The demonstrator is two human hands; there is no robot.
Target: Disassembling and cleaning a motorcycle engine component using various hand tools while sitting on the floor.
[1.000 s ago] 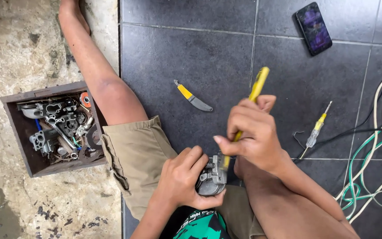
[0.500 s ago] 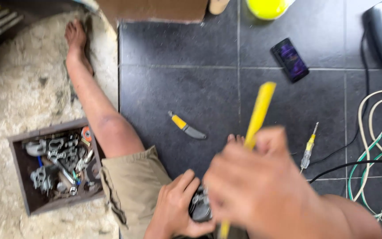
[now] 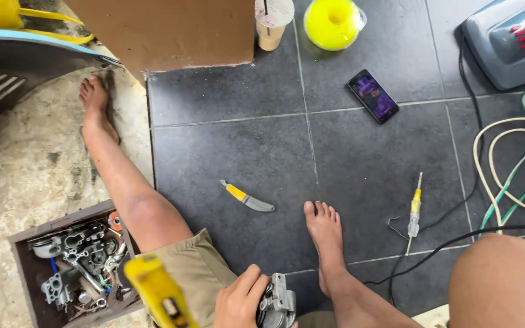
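My left hand (image 3: 238, 302) is at the bottom edge, closed around a small grey metal engine part (image 3: 276, 302) that rests against my lap. A yellow tool handle (image 3: 155, 293), blurred and close to the camera, pokes up over my left thigh; the hand holding it is out of the frame. My right hand is not visible. My bare right foot (image 3: 325, 234) lies on the dark tiles just right of the metal part.
A wooden box of metal parts (image 3: 22, 276) sits at lower left. On the tiles lie a yellow-handled knife (image 3: 247, 197), a small yellow screwdriver (image 3: 414, 212), a phone (image 3: 372, 95) and coiled cables (image 3: 518, 164). A cup (image 3: 273, 18), yellow spool (image 3: 333, 21), cardboard box (image 3: 165, 30) and grey machine (image 3: 511, 36) stand further back.
My right hand has left the view and the yellow tool has swung from the middle to the lower left. The view now takes in more of the floor. My left hand still grips the metal part.
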